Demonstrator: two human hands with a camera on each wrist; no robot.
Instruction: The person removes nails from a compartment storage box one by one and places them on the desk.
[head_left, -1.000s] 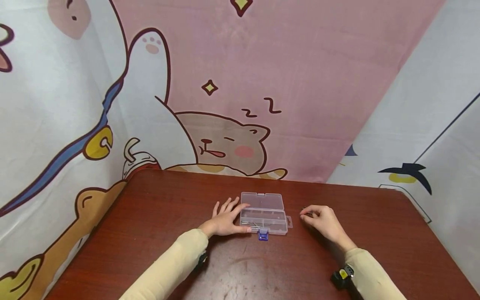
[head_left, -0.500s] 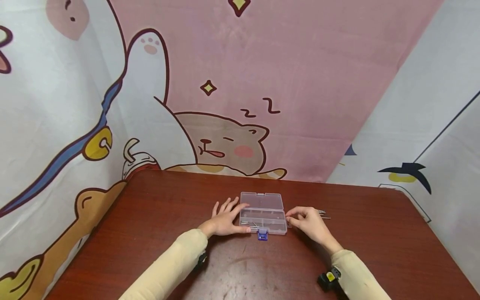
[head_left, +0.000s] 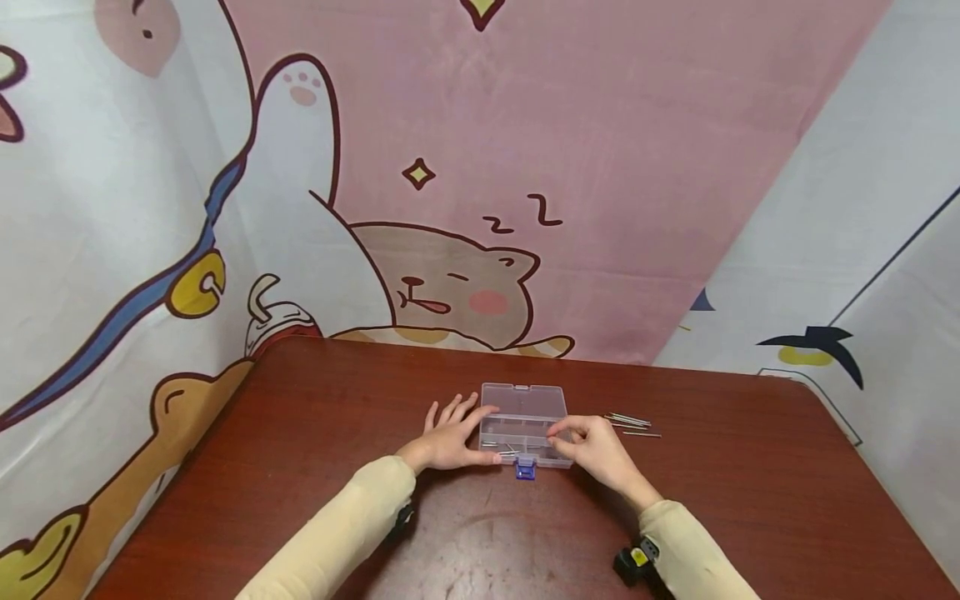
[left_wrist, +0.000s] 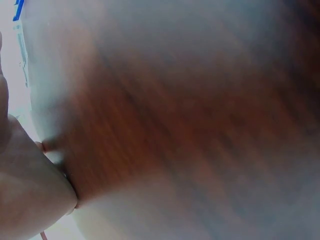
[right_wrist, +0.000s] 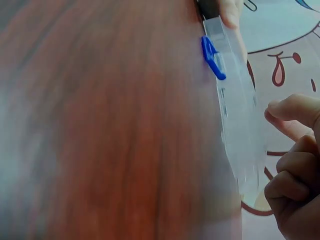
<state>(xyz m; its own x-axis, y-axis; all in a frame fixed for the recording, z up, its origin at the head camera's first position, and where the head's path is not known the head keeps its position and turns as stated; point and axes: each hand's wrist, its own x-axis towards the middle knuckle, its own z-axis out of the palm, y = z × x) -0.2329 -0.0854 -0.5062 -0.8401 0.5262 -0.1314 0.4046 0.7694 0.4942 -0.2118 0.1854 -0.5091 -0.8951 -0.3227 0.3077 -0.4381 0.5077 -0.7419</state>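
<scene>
A clear plastic compartment box (head_left: 491, 438) lies on the table with its lid (head_left: 525, 402) raised at the back and a blue latch (head_left: 526, 471) at the front. My left hand (head_left: 448, 446) rests at its left end, fingers spread, thumb by the front edge and index finger over the hinge side. Several thin metal pins (head_left: 508, 452) lie in the front left compartment. My right hand (head_left: 596, 450) is over the box's right end, thumb and index fingertips pinched together; a pin between them is too small to make out. In the right wrist view the other fingers (right_wrist: 287, 187) curl in.
To the right of the box, more thin metal pins (head_left: 628, 421) lie in a loose group, one of them slightly apart. The dark red wooden table (head_left: 480, 533) meets a cartoon-printed cloth (head_left: 615, 208) at the back.
My right hand has moved left from the loose pins to over the box, fingertips still pinched, uncovering the pins on the table. The left hand and the box have stayed put.
</scene>
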